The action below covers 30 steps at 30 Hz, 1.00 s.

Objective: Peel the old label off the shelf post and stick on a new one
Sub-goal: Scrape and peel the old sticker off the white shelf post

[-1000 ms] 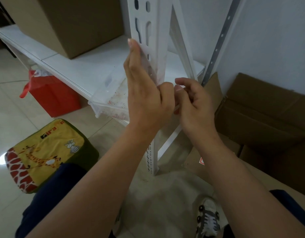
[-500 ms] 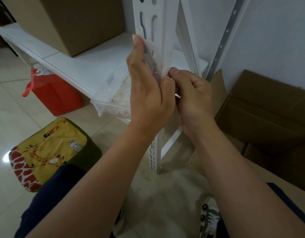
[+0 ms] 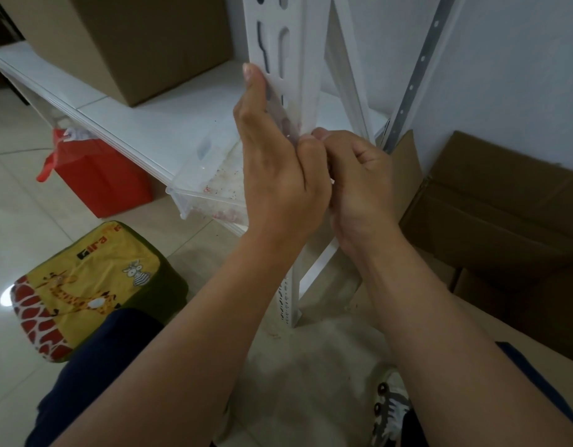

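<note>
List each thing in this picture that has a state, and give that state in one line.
Left hand: fingers straight, pressed flat along the post.
Right hand: curled, pinching at the post's edge.
Post: upright.
Label: clear strip against the post.
Tray: open, speckled with red bits.
Box: shut, on the shelf.

Two hands are in view, a left hand (image 3: 275,175) and a right hand (image 3: 359,185), both at one white shelf post (image 3: 288,43). One shelf (image 3: 156,124) carries one closed cardboard box (image 3: 143,37) and one clear plastic tray (image 3: 211,179). A second cardboard box (image 3: 491,214), its flaps open, sits by the wall. On the floor stand one red bag (image 3: 98,175) and one giraffe-print cushion (image 3: 91,285). One shoe (image 3: 388,411) shows at the bottom edge.
</note>
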{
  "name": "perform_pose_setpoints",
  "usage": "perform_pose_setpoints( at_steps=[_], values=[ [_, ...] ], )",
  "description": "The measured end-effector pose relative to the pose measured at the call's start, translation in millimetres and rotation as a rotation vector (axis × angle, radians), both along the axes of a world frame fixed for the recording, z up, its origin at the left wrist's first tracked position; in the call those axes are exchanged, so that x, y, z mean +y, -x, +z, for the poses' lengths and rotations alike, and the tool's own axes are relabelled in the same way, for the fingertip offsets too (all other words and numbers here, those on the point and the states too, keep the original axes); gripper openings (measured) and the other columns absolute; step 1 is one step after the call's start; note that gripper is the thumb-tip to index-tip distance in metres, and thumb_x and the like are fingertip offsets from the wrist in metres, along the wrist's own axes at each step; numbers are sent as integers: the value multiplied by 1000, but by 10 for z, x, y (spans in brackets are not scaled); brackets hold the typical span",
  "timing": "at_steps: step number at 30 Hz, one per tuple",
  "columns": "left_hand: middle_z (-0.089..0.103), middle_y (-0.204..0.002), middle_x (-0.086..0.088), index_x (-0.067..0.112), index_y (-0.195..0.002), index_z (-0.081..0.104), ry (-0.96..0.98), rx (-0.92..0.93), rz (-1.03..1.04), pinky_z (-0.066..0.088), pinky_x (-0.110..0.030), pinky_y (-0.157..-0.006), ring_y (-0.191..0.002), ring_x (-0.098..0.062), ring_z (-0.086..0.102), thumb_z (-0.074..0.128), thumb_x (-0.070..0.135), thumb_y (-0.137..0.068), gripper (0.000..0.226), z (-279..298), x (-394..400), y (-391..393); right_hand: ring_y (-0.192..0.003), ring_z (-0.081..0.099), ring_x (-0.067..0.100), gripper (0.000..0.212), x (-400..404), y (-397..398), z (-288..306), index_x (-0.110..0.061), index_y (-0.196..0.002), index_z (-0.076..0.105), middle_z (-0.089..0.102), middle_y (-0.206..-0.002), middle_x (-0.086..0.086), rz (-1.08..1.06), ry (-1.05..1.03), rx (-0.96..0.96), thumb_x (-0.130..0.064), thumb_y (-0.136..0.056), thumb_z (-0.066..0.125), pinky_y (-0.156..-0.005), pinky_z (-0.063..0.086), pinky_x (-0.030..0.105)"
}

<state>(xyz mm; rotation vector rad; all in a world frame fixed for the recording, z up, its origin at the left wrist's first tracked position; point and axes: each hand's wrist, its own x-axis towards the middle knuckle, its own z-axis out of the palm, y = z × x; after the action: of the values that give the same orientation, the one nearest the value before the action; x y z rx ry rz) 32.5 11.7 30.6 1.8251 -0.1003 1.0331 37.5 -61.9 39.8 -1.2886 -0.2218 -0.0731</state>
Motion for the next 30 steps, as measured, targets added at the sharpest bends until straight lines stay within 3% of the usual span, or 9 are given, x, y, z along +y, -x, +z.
perform_pose_setpoints(
  at_steps=[3, 7, 10, 12, 15, 19, 22, 25, 30],
  values=[
    [12, -128, 23, -12, -145, 13, -20, -14, 23, 30, -6, -102, -122, 27, 22, 45, -6, -87, 66, 26, 1, 13, -68, 50, 27, 25, 1, -6, 7, 1, -72, 65, 52, -68, 15, -3, -16, 22, -13, -92, 59, -61, 49, 34],
    [12, -137, 12, -11, -147, 11, -50, -61, 18, 40, -37, -110, -139, -12, 33, 47, -6, -87, 71, 45, 6, 35, -62, 50, 20, 28, 18, -7, 9, -7, -64, 63, 52, -60, 5, -6, -32, 31, -13, -92, 59, -59, 47, 33],
    [12, -140, 4, -14, -147, 10, -81, -45, 43, 29, -15, -112, -134, 3, 21, 47, -8, -84, 72, 14, 33, 29, -68, 54, 25, 25, 25, 6, -10, -7, -67, 67, 58, -66, 8, -3, -29, 40, -11, -91, 60, -63, 49, 35],
    [13, -140, -1, -16, -146, 9, -100, -36, 43, 24, -9, -109, -131, 3, 19, 47, -9, -83, 73, -7, 55, 18, -73, 57, 27, 19, 25, 14, -11, -6, -73, 70, 62, -73, 12, -8, -28, 48, -10, -89, 61, -66, 51, 36],
    [14, -142, -5, -18, -145, 8, -113, -43, 16, 23, -13, -112, -134, -2, 18, 45, -6, -83, 73, -9, 73, 17, -65, 55, 21, 25, 21, 25, 18, -7, -67, 68, 57, -65, 9, 0, -38, 65, -12, -90, 60, -63, 49, 34],
    [16, -141, -4, -16, -146, 8, -100, -43, 0, 23, -9, -109, -133, 5, 22, 41, 5, -85, 72, -5, 77, 28, -54, 48, 15, 35, 28, 20, 75, -10, -59, 57, 47, -53, 1, -14, -21, 79, -19, -92, 60, -53, 45, 29],
    [16, -136, 5, -18, -144, 11, -77, -57, 10, 22, -2, -103, -126, 26, 18, 44, 0, -86, 69, -18, 62, 1, -56, 50, 15, 33, 34, 19, 72, -11, -59, 59, 51, -55, 1, -10, -17, 59, -14, -91, 59, -53, 48, 27],
    [15, -128, 18, -17, -143, 14, -53, -71, 27, 26, 1, -98, -118, 33, 18, 47, -6, -90, 63, -38, 34, -47, -60, 49, 19, 26, 28, 21, 61, -3, -69, 62, 52, -62, 8, -17, 0, 64, -14, -92, 59, -50, 45, 25],
    [15, -134, 4, -18, -143, 12, -82, -65, 87, 23, -5, -104, -123, 30, 13, 45, -5, -90, 64, -16, 28, -36, -65, 49, 25, 28, 16, 19, 82, 0, -72, 64, 50, -67, 15, -18, 7, 82, -20, -91, 61, -56, 46, 31]
  ],
)
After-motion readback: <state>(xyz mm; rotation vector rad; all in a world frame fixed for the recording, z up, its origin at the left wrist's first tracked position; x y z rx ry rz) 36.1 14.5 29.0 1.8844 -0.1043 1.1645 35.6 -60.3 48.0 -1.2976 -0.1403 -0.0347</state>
